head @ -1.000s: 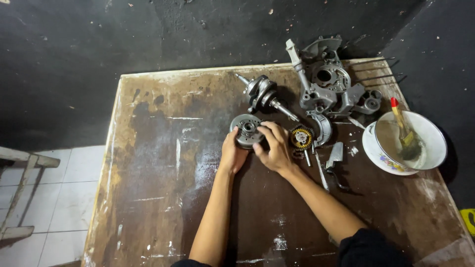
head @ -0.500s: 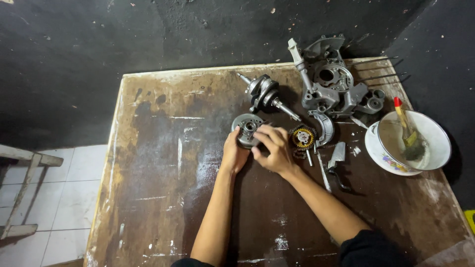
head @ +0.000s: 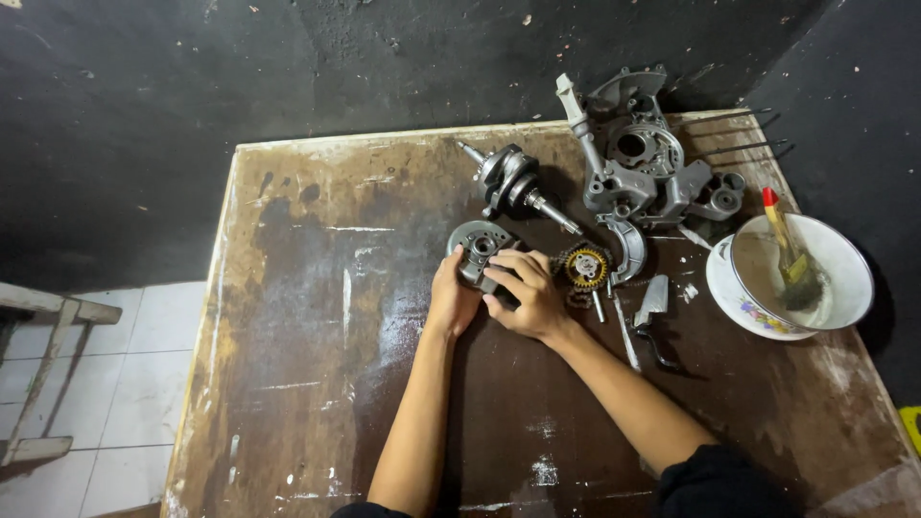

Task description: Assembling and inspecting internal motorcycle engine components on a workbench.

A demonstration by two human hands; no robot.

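A round grey metal engine part (head: 477,247) with a hub in its middle lies on the worn brown table (head: 317,317). My left hand (head: 448,297) grips its lower left edge. My right hand (head: 525,293) rests its fingers over the part's lower right side. Just right of my right hand sits a toothed gear with a yellow centre (head: 586,268) and a short chain. A crankshaft (head: 512,184) lies behind the round part.
A grey engine casing (head: 641,163) stands at the table's far right. A white bowl with a red-handled brush (head: 792,271) sits on a plate at the right edge. Small metal pieces (head: 652,299) lie near the gear. Black wall behind; tiled floor and a wooden frame (head: 38,384) at left.
Both hands stay on the round part, and the right hand's fingers have shifted slightly over it. The view has moved a little.
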